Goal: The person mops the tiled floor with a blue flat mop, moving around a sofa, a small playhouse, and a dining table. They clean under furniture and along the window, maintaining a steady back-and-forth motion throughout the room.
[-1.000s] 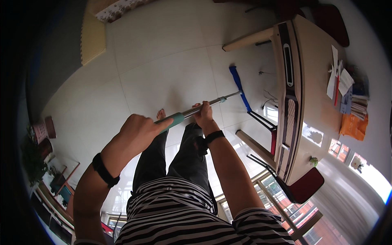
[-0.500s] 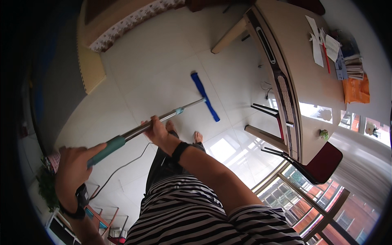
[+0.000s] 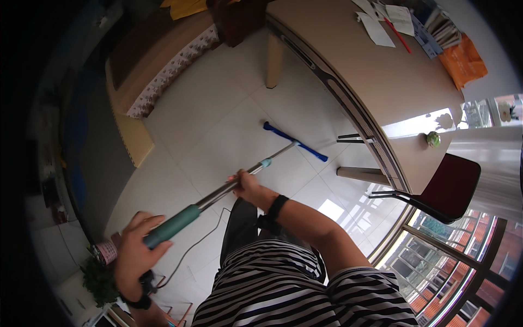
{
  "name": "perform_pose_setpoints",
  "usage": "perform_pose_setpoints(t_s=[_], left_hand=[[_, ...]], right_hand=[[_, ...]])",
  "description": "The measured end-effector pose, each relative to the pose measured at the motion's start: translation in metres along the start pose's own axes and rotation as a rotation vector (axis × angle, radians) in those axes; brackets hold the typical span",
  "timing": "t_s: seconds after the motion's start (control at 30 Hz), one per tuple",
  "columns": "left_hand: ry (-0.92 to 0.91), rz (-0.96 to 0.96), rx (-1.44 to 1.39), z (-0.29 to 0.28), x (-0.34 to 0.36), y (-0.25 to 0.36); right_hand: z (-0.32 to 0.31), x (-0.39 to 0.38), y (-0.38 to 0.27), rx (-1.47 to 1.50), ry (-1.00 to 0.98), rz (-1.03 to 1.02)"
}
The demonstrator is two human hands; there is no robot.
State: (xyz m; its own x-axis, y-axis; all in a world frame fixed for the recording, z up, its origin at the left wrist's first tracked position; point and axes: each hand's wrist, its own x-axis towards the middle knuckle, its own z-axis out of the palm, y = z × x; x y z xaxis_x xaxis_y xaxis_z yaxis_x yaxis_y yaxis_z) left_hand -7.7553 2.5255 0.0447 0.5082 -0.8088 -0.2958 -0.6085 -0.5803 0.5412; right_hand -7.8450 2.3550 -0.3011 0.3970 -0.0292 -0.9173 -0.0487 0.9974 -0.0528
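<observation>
Since half a second ago, mop head slides nearer the desk; left hand and right hand both clench the mop pole, which runs forward-right from them.

Since 1 second ago, the flat blue mop head has slid from beside the table at the frame's right toward open white tile at centre. The left hand dropped from centre to lower left, gripping the teal handle grip. The right hand now clasps the silver metal pole further down.

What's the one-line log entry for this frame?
left hand: grips teal mop handle | right hand: grips metal shaft | blue mop head: on floor by table
</observation>
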Motion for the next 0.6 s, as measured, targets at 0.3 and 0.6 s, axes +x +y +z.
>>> perform_pose_setpoints(t_s=[0.3, 0.6], left_hand=[[0.089, 0.364, -0.51, 0.18, 0.041, 0.036], [0.103, 0.555, -0.906, 0.246, 0.048, 0.048]], right_hand=[[-0.171, 0.023, -0.124, 0.349, 0.08, -0.35], [-0.199, 0.027, -0.104, 0.068, 0.099, -0.251]])
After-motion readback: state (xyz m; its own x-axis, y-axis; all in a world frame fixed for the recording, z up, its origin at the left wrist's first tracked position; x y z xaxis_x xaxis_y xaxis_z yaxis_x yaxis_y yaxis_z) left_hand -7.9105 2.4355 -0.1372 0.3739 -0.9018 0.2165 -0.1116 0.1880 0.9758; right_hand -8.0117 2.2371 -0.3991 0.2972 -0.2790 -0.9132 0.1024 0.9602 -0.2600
